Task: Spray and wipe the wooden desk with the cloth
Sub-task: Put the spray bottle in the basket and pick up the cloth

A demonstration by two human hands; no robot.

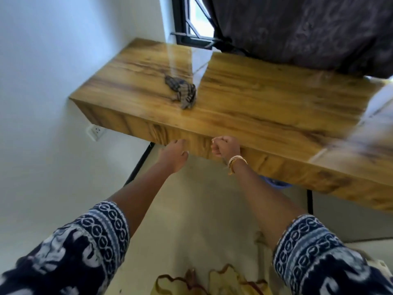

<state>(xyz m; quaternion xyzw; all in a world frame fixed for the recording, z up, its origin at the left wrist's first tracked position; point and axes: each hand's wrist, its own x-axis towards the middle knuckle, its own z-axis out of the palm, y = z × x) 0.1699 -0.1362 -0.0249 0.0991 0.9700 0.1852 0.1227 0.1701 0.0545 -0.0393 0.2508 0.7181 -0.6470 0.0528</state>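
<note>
The striped cloth point(182, 91) is lying bunched on the wooden counter point(255, 103), far of both hands; left hand point(173, 155), fingers relaxed, is sitting nearer it; right hand point(225, 148) is clenching nothing.

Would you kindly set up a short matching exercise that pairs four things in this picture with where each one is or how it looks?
Things:
1. cloth
2. left hand
3. right hand
4. curtain

Descriptions:
A. curled into a fist, holding nothing
B. hangs dark over the desk's far edge
C. lies crumpled on the desktop
D. fingers relaxed, by the desk's front edge

Pairs: 1-C, 2-D, 3-A, 4-B
</note>
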